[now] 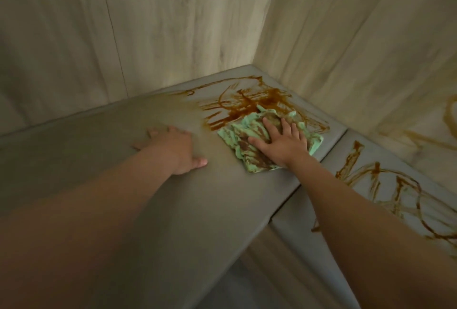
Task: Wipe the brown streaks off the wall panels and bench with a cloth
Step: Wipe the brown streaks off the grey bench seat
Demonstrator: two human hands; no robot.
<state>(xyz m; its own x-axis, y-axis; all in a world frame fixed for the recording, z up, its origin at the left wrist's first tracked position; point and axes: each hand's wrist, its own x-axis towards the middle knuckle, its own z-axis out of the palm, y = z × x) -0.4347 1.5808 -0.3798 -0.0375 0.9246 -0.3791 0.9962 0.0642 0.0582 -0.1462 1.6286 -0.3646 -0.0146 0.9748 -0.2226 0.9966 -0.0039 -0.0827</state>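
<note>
A grey bench (pixel 128 140) fills the corner between pale wood wall panels (pixel 173 24). Thick brown streaks (pixel 247 103) cover its far corner. A green cloth (pixel 249 135), heavily stained brown, lies flat at the near edge of those streaks. My right hand (pixel 282 140) presses on the cloth with fingers spread. My left hand (pixel 173 145) rests flat on the bare bench surface to the left of the cloth, fingers straight. More brown streaks (pixel 385 185) mark the second bench section on the right, and faint streaks (pixel 435 135) run over the right wall panel.
A narrow seam (pixel 319 167) separates the two bench sections. The bench's front edge drops to a wood panel front and a grey floor (pixel 237 284) below. The left wall panels show no streaks.
</note>
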